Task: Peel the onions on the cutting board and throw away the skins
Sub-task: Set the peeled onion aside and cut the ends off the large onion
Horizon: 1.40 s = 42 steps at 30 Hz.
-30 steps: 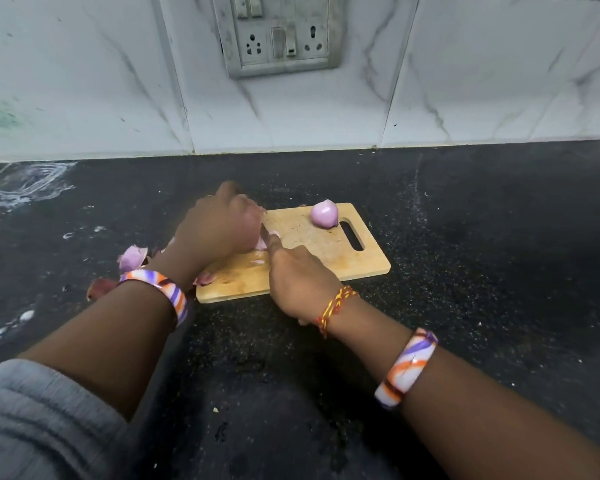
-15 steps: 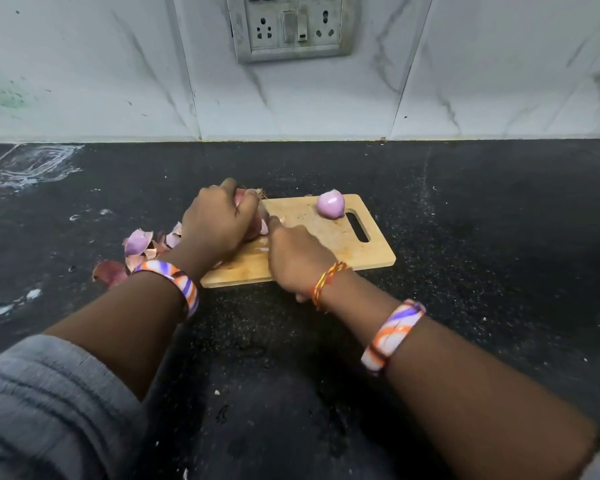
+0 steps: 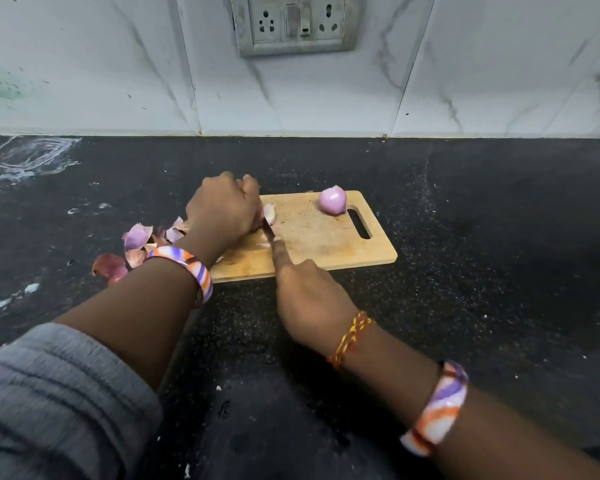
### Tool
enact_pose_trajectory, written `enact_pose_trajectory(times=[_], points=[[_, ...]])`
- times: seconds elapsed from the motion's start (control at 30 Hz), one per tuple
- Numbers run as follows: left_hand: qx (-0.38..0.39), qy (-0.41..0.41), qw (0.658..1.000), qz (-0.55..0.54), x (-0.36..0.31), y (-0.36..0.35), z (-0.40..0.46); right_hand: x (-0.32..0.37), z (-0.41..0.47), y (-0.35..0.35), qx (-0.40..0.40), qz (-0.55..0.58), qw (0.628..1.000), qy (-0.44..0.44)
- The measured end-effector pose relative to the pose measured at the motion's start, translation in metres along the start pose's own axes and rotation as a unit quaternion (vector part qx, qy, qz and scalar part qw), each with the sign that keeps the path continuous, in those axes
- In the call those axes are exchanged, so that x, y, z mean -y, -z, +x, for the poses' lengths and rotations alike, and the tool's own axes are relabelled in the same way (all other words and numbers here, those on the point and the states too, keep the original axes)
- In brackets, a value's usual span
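A wooden cutting board (image 3: 312, 237) lies on the black counter. My left hand (image 3: 222, 209) curls over an onion (image 3: 269, 213) at the board's left end; only a pale sliver of it shows past my fingers. My right hand (image 3: 305, 296) grips a knife (image 3: 268, 232), index finger stretched along its back, with the blade against that onion. A peeled purple onion (image 3: 332, 200) stands alone near the board's handle slot. Loose onion skins (image 3: 139, 237) lie on the counter left of the board.
The black stone counter (image 3: 482, 237) runs to a white marble-tiled wall with a socket plate (image 3: 296, 24). A wet smear (image 3: 28, 157) marks the far left of the counter. White specks lie at the left edge.
My right hand has drawn back toward me, so the knife blade shows beside the held onion. My left hand stays over the onion. The view has shifted slightly.
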<state>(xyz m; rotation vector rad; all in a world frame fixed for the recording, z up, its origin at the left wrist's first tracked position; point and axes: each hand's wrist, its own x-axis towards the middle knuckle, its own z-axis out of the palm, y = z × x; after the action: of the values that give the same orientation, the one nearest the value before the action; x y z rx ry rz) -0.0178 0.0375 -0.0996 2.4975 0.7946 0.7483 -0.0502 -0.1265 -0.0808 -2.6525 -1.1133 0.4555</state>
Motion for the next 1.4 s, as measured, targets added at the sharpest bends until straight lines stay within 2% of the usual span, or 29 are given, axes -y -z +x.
enact_pose_trajectory(times=[0.17,0.37,0.47,0.6,0.7,0.87,0.97,1.03,1.3,1.4], points=[[0.004,-0.032,0.999,0.020,0.005,0.008,-0.010,0.006,0.021,0.000,-0.037,-0.027,0.999,0.015],[0.012,0.032,0.998,0.045,-0.001,0.011,-0.005,0.002,-0.001,-0.009,0.005,-0.071,0.997,0.017],[0.027,0.021,0.998,0.057,-0.007,0.012,-0.007,0.003,0.013,-0.001,-0.013,-0.062,0.998,0.021],[0.003,0.039,0.998,0.056,0.000,0.030,0.004,-0.005,-0.010,-0.007,0.028,-0.062,0.997,0.023],[0.004,0.111,0.993,0.028,0.003,0.044,0.022,-0.010,-0.020,-0.005,0.042,-0.057,0.997,0.011],[0.071,0.130,0.988,-0.051,-0.012,0.037,0.012,-0.008,0.002,0.017,0.021,0.026,0.999,0.005],[0.114,0.184,0.964,-0.154,-0.012,0.036,0.011,-0.020,-0.005,0.029,-0.034,0.074,0.997,0.000],[0.138,0.206,0.950,-0.187,-0.013,0.038,0.010,-0.026,-0.012,0.031,-0.040,0.083,0.996,0.004],[0.202,0.213,0.955,-0.037,-0.010,0.041,0.008,-0.037,-0.020,0.018,-0.046,0.085,0.995,-0.016],[0.204,0.189,0.959,0.059,-0.009,0.044,0.010,-0.040,-0.021,0.016,-0.034,0.072,0.996,-0.038]])
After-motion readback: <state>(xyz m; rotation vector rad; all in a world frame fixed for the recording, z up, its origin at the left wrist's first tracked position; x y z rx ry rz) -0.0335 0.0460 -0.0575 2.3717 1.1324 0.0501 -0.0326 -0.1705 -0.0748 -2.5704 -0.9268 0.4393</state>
